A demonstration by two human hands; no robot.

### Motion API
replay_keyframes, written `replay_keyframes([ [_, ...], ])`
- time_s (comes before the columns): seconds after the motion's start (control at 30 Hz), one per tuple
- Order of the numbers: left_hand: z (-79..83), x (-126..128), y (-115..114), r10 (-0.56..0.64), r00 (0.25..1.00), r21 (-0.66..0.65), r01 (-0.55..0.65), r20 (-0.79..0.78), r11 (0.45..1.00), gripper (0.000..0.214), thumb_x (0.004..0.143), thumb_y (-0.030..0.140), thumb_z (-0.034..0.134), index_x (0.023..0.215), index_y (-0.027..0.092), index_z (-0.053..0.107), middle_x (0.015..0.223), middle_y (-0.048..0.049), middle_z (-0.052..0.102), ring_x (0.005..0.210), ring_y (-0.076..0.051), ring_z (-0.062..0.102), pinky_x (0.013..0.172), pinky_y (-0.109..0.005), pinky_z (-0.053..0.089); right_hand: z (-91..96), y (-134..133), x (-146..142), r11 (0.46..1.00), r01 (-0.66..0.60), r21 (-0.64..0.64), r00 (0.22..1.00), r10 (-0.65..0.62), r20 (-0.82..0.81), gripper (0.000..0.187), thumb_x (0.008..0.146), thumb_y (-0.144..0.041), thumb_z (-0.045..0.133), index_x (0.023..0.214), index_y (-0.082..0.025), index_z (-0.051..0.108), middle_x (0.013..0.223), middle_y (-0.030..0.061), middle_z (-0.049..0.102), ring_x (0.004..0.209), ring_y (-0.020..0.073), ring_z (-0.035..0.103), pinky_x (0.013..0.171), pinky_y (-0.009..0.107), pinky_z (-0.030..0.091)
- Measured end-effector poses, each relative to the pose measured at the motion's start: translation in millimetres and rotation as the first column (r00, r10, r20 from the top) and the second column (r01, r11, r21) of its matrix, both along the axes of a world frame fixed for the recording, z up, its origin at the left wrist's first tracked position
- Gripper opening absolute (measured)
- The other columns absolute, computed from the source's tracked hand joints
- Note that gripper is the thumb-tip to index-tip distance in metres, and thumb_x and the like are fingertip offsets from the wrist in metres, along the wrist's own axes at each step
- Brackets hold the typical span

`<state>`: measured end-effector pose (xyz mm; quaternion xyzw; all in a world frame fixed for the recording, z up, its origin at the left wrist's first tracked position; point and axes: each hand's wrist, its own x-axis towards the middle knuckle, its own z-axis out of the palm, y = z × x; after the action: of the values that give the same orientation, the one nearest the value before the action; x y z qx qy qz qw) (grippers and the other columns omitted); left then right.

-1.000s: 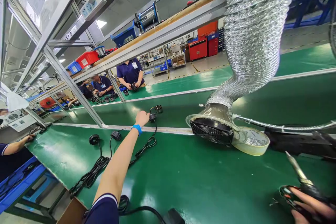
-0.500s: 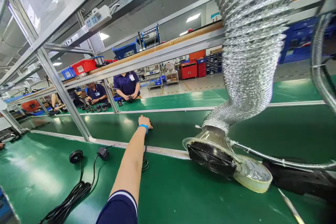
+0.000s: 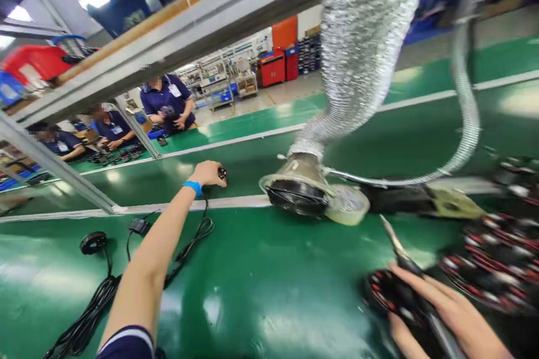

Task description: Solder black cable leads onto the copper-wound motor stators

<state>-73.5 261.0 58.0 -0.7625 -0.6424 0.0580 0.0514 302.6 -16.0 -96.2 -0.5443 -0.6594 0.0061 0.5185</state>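
Note:
My left hand, a blue band at its wrist, reaches out over the sunken dark-green strip. Its fingers are closed on a small black part, mostly hidden by the hand. A black cable hangs below and runs back beneath my forearm. At the lower right, my right hand is closed around a soldering iron, its metal tip pointing up and left. Against the same hand's thumb and fingers is a round black part with red marks; blur hides how it is held.
A fume hood on a silver flexible duct stands mid-bench. Round black-and-red parts are piled at right. Left lie a black disc, a black plug and bundled cable. Co-workers sit across.
The view has turned right and down. My right hand with the soldering iron and the pile of round parts have come into view. My left hand still grips the small black part.

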Motion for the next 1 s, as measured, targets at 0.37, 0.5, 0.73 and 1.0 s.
replay_keyframes([
  [0.37,-30.2,72.9,-127.6,-0.301,0.949,0.056,0.297,0.089,0.953,0.07,0.071,0.052,0.08,0.129,0.018,0.061,0.117,-0.0121,0.065,0.103,-0.028,0.064,0.08,-0.029,0.047,20.7,-18.2,-0.7,0.998,-0.036,-0.057,0.999,0.037,0.016,0.045,0.09,-0.027,0.054,0.135,-0.022,0.049,0.121,0.0104,0.059,0.107,0.0236,0.063,0.093,0.038,0.052],
  [0.5,-13.0,71.1,-174.3,-0.235,0.884,0.12,0.203,0.403,0.972,0.043,0.085,0.044,0.068,0.118,0.016,0.066,0.1,-0.0067,0.068,0.086,-0.02,0.064,0.074,-0.027,0.045,21.5,-20.6,-9.4,0.998,-0.054,-0.044,0.998,0.053,-0.019,0.046,0.088,-0.026,0.056,0.134,-0.022,0.05,0.12,0.0105,0.06,0.107,0.0249,0.064,0.092,0.039,0.054],
  [0.73,-48.4,98.1,-252.2,0.048,0.641,-0.371,0.381,0.766,0.847,0.043,0.09,0.048,0.051,0.079,0.014,0.074,0.07,-0.0039,0.068,0.065,-0.014,0.054,0.062,-0.024,0.038,26.9,-24.4,-68.5,0.966,-0.244,-0.081,0.967,0.236,-0.092,0.052,0.087,-0.017,0.057,0.137,-0.024,0.046,0.124,0.0119,0.053,0.107,0.0244,0.062,0.094,0.04,0.054],
  [1.0,-64.2,70.6,-247.8,0.323,0.42,-0.49,0.392,0.848,0.778,0.055,0.078,0.067,0.065,0.085,0.012,0.068,0.069,-0.0008,0.059,0.047,-0.005,0.026,0.047,-0.024,0.013,43.5,-3.6,-89.4,0.851,-0.495,-0.179,0.869,0.49,-0.074,0.064,0.078,-0.017,0.074,0.137,-0.024,0.049,0.124,0.0103,0.054,0.108,0.0237,0.058,0.095,0.038,0.05],
])
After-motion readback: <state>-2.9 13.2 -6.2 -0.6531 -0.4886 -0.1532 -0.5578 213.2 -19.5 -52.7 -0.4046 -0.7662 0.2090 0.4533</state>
